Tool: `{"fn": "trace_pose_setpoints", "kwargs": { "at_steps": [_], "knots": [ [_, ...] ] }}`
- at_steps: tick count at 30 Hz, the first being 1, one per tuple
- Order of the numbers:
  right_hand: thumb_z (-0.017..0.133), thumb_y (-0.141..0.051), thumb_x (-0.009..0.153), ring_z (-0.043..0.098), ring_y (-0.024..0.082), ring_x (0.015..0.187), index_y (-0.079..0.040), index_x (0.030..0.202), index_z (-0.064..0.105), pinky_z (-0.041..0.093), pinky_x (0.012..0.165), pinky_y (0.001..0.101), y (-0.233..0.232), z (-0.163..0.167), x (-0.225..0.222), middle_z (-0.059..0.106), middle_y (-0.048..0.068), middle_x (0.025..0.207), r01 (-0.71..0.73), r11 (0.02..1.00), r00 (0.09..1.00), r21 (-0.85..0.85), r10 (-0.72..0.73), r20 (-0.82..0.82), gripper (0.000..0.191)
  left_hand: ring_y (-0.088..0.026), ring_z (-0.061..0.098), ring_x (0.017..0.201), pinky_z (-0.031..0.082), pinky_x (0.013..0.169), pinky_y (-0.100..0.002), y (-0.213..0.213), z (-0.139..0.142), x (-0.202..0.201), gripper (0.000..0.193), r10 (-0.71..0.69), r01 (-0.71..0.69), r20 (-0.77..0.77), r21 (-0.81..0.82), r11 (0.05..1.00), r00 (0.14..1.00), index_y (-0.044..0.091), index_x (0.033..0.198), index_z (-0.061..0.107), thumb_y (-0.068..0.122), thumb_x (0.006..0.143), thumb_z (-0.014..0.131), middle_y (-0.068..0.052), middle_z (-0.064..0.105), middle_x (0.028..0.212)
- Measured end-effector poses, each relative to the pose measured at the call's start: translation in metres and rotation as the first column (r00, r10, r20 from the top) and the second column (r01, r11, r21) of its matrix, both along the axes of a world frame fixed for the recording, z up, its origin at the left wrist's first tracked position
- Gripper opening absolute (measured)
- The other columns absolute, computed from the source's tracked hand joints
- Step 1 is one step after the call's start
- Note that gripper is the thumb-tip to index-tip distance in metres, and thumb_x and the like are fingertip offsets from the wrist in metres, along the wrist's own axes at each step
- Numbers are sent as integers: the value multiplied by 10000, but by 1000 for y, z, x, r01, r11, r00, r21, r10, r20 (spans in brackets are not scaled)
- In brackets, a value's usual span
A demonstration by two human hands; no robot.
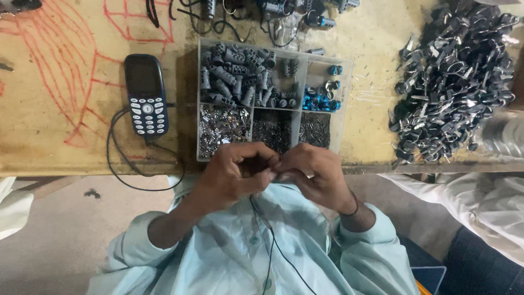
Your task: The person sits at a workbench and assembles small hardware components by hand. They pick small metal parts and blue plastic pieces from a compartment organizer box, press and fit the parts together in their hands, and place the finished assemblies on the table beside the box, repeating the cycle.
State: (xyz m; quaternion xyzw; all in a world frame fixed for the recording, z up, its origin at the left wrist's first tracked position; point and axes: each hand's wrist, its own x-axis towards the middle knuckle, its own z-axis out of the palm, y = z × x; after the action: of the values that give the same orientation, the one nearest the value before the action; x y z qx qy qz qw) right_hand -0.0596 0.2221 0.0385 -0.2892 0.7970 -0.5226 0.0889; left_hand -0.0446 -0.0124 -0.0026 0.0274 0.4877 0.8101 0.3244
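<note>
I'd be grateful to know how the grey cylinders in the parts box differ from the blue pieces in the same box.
The grey cylinders fill the large upper-left compartment, heaped; the blue pieces are few and sit in the smaller upper-right one. The grey cylinders are longer and dull; the blue pieces are short and shiny. Both lie loose in the clear plastic box.

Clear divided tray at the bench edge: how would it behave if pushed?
The tray looks like thin plastic, so it would probably flex. Its compartments are full of small metal parts, so likely heavy for its size; a jolt may spill them.
</note>
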Motion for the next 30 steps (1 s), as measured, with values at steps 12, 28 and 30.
{"fn": "trace_pose_setpoints", "kwargs": {
  "at_steps": [12,28,30],
  "knots": [
    [757,29,980,719,277,947,-43,1140,656,566,795,372,-47,12,-97,680,105,1072,331,884,918,329,-223,-327,203,-114,691,815,588,682,-279,6,-15,-6,102,103,-112,62,174,978,993,5,1045,655,86,985,646,-66,705,930],
    [801,-102,881,622,340,984,-42,1070,683,491,825,443,-16,10,-100,612,124,1041,163,800,939,578,54,-340,231,-122,671,836,586,735,-287,8,-8,-13,110,95,-97,21,179,979,995,-13,1049,652,80,989,654,-72,683,937],
    [750,-76,924,654,301,872,-62,1130,663,517,767,385,-13,18,-94,664,98,1026,153,843,982,516,-187,14,224,-125,672,837,585,733,-290,7,-8,-14,109,115,-116,19,191,975,993,-20,1042,655,76,989,658,-77,685,933]
  ]
}}
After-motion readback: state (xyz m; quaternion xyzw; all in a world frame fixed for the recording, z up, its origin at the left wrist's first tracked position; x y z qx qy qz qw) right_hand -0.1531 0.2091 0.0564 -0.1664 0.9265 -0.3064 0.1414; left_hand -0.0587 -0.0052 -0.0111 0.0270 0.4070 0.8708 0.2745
